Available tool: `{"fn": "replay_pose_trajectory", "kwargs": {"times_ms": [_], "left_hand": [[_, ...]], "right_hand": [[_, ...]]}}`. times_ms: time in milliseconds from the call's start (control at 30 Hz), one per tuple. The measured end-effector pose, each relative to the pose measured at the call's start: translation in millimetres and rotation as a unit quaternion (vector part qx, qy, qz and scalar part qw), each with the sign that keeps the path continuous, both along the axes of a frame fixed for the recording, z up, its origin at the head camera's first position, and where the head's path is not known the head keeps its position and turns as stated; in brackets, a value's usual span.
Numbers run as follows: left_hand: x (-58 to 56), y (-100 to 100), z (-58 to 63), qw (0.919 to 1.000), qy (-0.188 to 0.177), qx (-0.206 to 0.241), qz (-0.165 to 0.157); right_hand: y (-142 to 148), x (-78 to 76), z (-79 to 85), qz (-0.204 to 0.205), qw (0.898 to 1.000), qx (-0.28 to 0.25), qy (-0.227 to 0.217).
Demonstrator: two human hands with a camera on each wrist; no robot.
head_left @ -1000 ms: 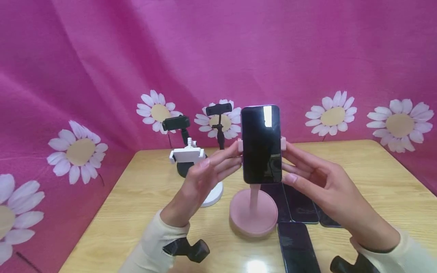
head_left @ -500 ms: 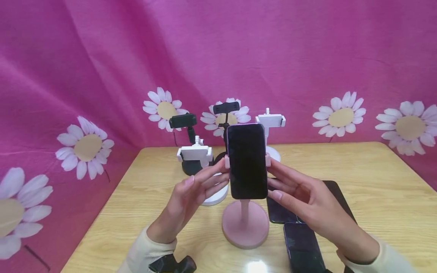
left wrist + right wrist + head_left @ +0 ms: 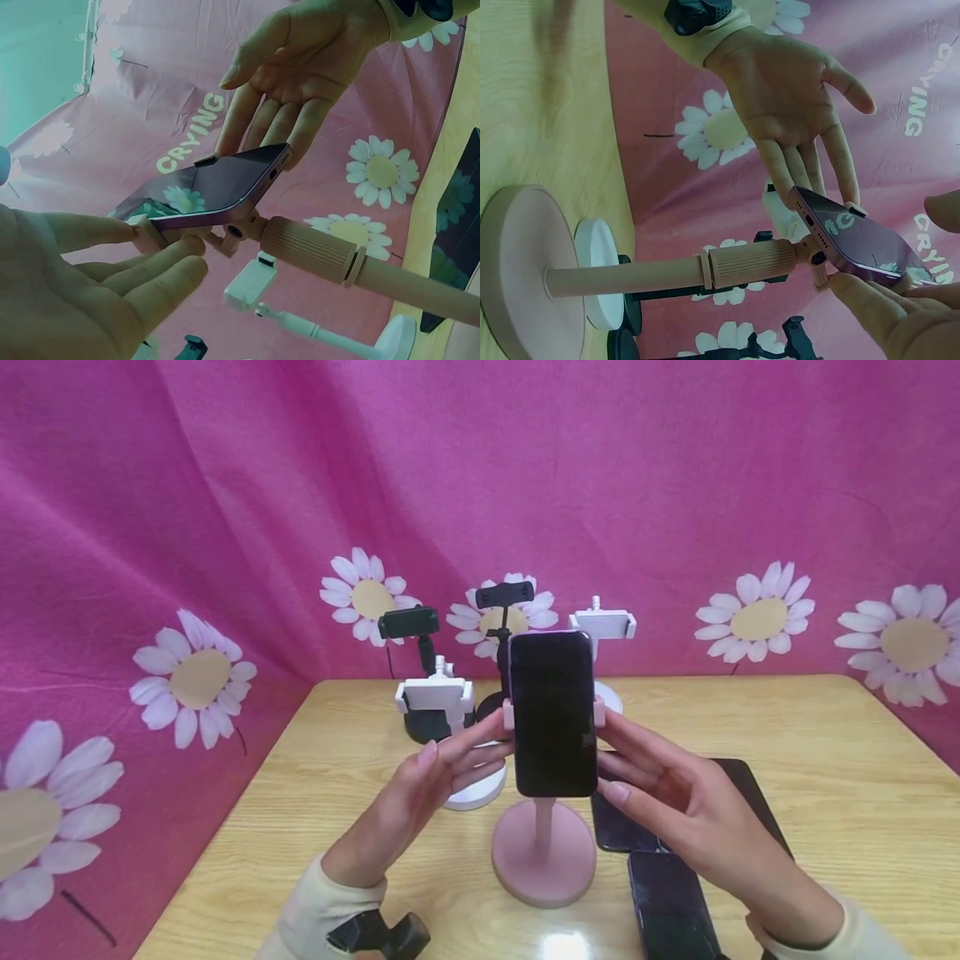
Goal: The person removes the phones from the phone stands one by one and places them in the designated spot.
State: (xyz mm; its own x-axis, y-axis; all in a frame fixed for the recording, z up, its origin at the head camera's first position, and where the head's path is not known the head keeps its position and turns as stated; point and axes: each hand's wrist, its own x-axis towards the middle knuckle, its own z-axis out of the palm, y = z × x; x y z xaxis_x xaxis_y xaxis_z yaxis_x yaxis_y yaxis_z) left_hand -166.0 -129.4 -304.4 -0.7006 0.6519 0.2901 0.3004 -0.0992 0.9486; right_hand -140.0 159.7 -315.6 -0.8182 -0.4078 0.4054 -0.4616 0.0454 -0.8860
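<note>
A dark-screened smartphone [image 3: 555, 714] with a purplish frame stands upright in the clamp of a pink phone stand [image 3: 543, 860]. The stand's round base rests on the table. My left hand [image 3: 420, 802] is at the clamp's left side, its fingers extended and the fingertips at the clamp end. On the other side, my right hand [image 3: 697, 802] has its fingers extended to the right clamp end, with the thumb near the phone's lower right corner. From the left wrist view, the phone [image 3: 217, 187] lies between both hands, and the clamp behind it is partly hidden.
Behind stand a white phone stand [image 3: 435, 695], a dark green one [image 3: 408, 623], a black one [image 3: 505, 595] and another white one [image 3: 603, 624]. Several dark phones, including a near one [image 3: 671, 902], lie on the wooden table [image 3: 300, 827] at right. A pink flowered cloth [image 3: 637, 485] hangs behind.
The phone and pink stand have shifted left and nearer, with both hands staying at the clamp. The white stand at back right has come into sight. The head view has turned slightly.
</note>
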Motion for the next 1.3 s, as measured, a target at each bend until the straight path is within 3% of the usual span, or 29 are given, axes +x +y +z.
{"fn": "replay_pose_trajectory", "kwargs": {"times_ms": [167,333,533,633,733,867,1000,1133,1300], "left_hand": [[-2.4,4,0.4,0.9981,0.019,0.004,0.058],[-10.3,17,-3.3,0.9858,0.062,-0.017,0.155],[-24.2,31,-6.0,0.9685,0.083,-0.030,0.233],[-28.4,35,-7.3,0.9634,0.091,-0.022,0.251],[-29.7,38,-7.2,0.9599,0.093,-0.017,0.264],[-28.9,40,-4.7,0.9576,0.083,-0.016,0.275],[-27.8,42,-2.4,0.9524,0.082,-0.022,0.293],[-27.0,44,-0.2,0.9476,0.086,-0.026,0.307],[-27.8,44,-0.6,0.9495,0.083,-0.025,0.302]], "right_hand": [[2,-12.8,5.1,-0.051,0.997,0.041,0.030],[-8,-37.0,16.6,-0.120,0.990,0.078,-0.016],[-35,-54.1,24.2,-0.087,0.993,-0.023,-0.076],[-47,-57.6,25.8,-0.076,0.992,-0.065,-0.072],[-53,-59.8,27.1,-0.088,0.992,-0.065,-0.067],[-52,-61.9,27.1,-0.095,0.989,-0.046,-0.106],[-51,-63.6,25.1,-0.074,0.987,-0.056,-0.131],[-53,-65.1,23.3,-0.057,0.987,-0.086,-0.120],[-55,-65.6,21.8,-0.066,0.988,-0.100,-0.092]]}}
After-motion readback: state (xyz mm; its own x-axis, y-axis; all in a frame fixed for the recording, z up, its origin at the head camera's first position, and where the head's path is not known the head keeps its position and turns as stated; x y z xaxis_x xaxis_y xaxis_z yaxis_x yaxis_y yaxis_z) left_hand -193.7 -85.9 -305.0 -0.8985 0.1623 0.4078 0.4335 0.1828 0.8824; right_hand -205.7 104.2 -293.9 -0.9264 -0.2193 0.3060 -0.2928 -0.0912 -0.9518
